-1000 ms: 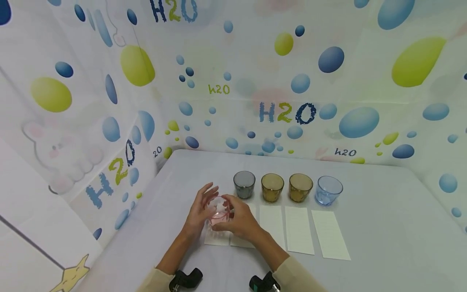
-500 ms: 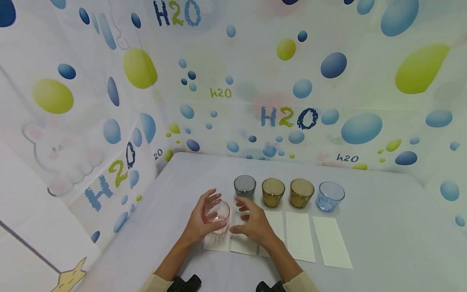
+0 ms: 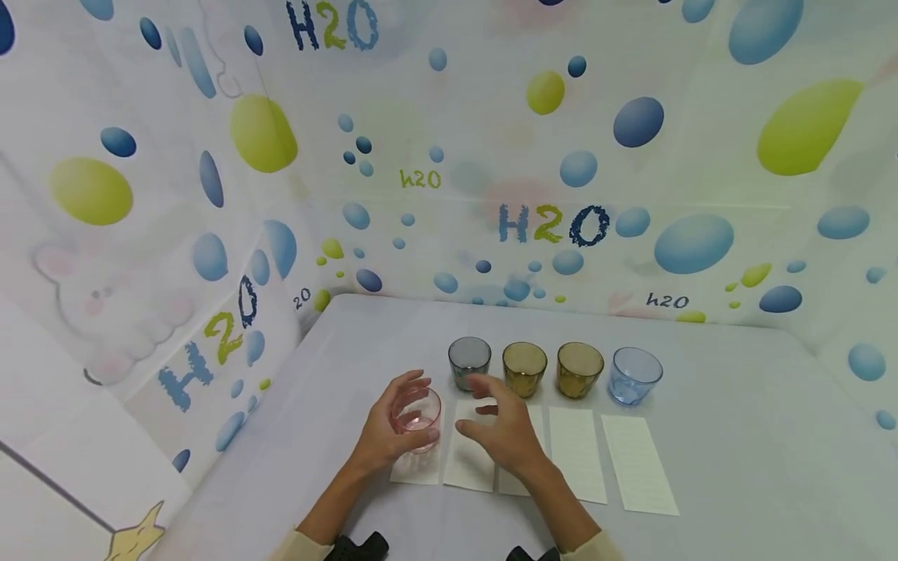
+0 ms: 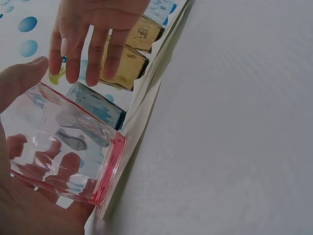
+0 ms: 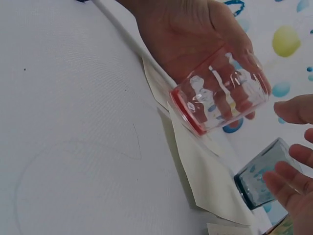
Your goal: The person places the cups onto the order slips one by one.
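Note:
A clear pink glass tumbler [image 3: 423, 421] stands over the leftmost paper slip [image 3: 414, 472] in the head view. My left hand [image 3: 381, 433] holds it from the left, thumb at the near side and fingers round the far side. Through its clear wall those fingers show in the left wrist view, where the glass [image 4: 68, 152] has a deeper pink base. My right hand [image 3: 510, 433] is apart from it to the right, fingers spread and holding nothing. Its fingertips overlap the lower edge of a grey glass tumbler [image 3: 468, 357] in the head view.
Right of the grey glass stand two amber glasses [image 3: 525, 369] and a blue glass [image 3: 634, 377] in a row. Several cream paper slips [image 3: 640, 466] lie in front of them on the white tabletop [image 3: 744, 436]. A patterned curtain [image 3: 477, 117] rises behind.
My right hand has let go of the pink glass and moved right, its fingers spreading. The glass has come down a little, and my left hand still holds it.

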